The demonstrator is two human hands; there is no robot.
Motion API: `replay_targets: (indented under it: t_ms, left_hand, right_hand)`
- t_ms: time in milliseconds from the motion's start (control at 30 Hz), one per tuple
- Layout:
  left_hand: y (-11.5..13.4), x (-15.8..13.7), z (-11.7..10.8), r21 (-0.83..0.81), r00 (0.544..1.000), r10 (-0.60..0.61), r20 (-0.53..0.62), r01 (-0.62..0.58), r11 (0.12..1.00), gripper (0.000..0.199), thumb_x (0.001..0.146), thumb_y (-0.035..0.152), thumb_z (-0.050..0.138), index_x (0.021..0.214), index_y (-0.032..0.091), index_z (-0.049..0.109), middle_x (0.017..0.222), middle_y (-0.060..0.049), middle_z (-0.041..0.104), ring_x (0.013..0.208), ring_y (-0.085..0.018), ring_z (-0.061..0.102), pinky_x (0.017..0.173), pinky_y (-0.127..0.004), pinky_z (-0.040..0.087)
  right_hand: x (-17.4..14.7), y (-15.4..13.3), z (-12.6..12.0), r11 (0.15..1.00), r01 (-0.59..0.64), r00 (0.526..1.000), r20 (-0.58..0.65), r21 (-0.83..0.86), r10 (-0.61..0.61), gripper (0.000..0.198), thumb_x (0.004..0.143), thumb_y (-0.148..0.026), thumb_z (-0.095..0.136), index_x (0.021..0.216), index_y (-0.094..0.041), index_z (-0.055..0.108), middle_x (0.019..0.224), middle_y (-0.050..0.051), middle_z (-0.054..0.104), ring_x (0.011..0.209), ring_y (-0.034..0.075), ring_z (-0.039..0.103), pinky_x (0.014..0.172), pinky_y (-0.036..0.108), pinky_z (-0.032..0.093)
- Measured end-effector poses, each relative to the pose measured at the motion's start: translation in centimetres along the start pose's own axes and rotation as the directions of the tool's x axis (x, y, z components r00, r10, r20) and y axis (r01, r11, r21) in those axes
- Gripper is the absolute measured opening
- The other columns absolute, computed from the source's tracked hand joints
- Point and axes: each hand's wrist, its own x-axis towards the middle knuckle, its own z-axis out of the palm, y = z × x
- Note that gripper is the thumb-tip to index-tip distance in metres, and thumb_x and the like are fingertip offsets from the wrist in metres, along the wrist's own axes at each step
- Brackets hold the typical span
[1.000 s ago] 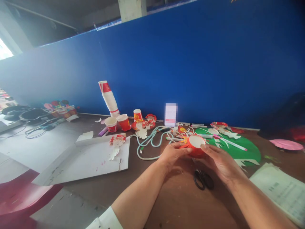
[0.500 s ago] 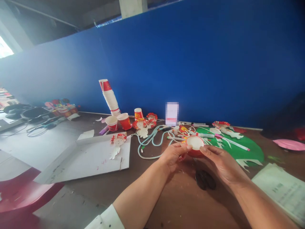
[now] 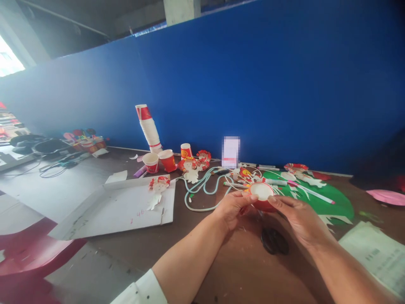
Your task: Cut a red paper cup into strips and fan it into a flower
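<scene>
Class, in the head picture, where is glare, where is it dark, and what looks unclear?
In the head view, glare whitens the window and hazes the left of the blue wall; same view: a dark right edge, a pixelated white card, unreadable print on the lower-right paper, and a slightly soft cup between left hand and right hand.

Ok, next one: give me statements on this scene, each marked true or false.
The left hand and right hand grip a red-and-white paper piece. True.
The tall cup stack stands on the green sheet. False: the cup stack stands left of the green sheet.
A pink-tipped marker lies across the green sheet. True.
The right hand holds the black-handled tool. False: the black-handled tool lies on the table.
A red-fringed paper figure lies on the white board. True.
</scene>
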Motion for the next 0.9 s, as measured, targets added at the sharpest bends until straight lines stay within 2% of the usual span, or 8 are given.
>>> replay_targets:
  t_ms: [200,367,467,567,733,833,900]
  left_hand:
    - [-0.2,0.2,0.1,-0.068,0.999,-0.019,-0.049,0.016,0.998,0.032,0.057,0.036,0.082,0.065,0.012,0.062,0.055,0.002,0.051,0.048,-0.006,0.036,0.051,-0.025,0.025]
    - [0.0,0.1,0.3,-0.094,1.000,-0.010,-0.026,0.008,0.996,0.032,0.059,0.036,0.081,0.066,0.011,0.062,0.054,0.002,0.049,0.046,-0.004,0.034,0.048,-0.024,0.022]
    - [0.0,0.0,0.4,-0.096,1.000,-0.015,-0.015,0.013,0.995,0.033,0.059,0.036,0.081,0.064,0.012,0.060,0.051,0.004,0.045,0.045,-0.004,0.032,0.047,-0.024,0.022]
    - [-0.1,-0.1,0.5,-0.135,0.999,-0.040,-0.033,0.035,0.990,0.033,0.057,0.034,0.083,0.067,0.012,0.062,0.056,0.003,0.049,0.047,-0.004,0.035,0.049,-0.023,0.026]
    - [0.0,-0.1,0.5,-0.144,1.000,-0.015,-0.002,0.015,0.989,0.034,0.059,0.034,0.082,0.079,0.011,0.066,0.068,-0.001,0.059,0.053,-0.005,0.045,0.055,-0.022,0.033]
    - [0.1,0.1,0.2,-0.117,1.000,-0.021,-0.021,0.018,0.993,0.040,0.053,0.028,0.086,0.086,0.013,0.066,0.077,-0.004,0.065,0.063,-0.010,0.057,0.065,-0.025,0.042]
    - [0.1,0.2,0.0,-0.114,1.000,-0.013,-0.015,0.011,0.993,0.046,0.050,0.025,0.087,0.090,0.014,0.066,0.084,-0.006,0.067,0.070,-0.015,0.062,0.072,-0.029,0.046]
  right_hand:
    - [-0.3,-0.7,0.3,0.975,0.078,0.996,-0.034,-0.210,-0.087,0.036,0.071,-0.056,0.067,0.086,-0.025,0.076,0.092,0.002,0.075,0.096,0.031,0.065,0.090,0.042,0.046]
    - [-0.4,-0.6,0.2,0.986,0.076,0.996,0.062,-0.149,-0.068,0.037,0.075,-0.054,0.064,0.098,-0.027,0.074,0.102,0.001,0.074,0.101,0.029,0.064,0.093,0.039,0.045]
    - [-0.3,-0.4,0.0,0.983,0.066,0.997,0.043,-0.172,-0.060,0.036,0.073,-0.053,0.066,0.095,-0.026,0.075,0.100,0.001,0.074,0.098,0.029,0.064,0.091,0.040,0.045]
    - [-0.2,-0.2,0.0,0.978,0.071,0.997,0.007,-0.194,-0.071,0.034,0.073,-0.053,0.066,0.089,-0.025,0.075,0.097,0.002,0.075,0.096,0.030,0.065,0.089,0.041,0.045]
    - [-0.1,0.2,0.6,0.999,0.036,0.999,-0.020,0.000,-0.036,0.028,0.070,-0.050,0.070,0.085,-0.027,0.075,0.094,0.000,0.075,0.095,0.030,0.066,0.088,0.042,0.048]
    - [-0.2,0.2,1.1,0.993,0.008,0.998,0.062,0.118,-0.016,0.029,0.073,-0.051,0.067,0.092,-0.030,0.075,0.094,0.001,0.075,0.093,0.031,0.066,0.083,0.043,0.052]
    - [-0.4,0.0,1.3,0.991,0.008,0.992,0.120,0.131,-0.024,0.033,0.076,-0.052,0.063,0.099,-0.031,0.073,0.096,0.002,0.075,0.094,0.031,0.067,0.081,0.044,0.053]
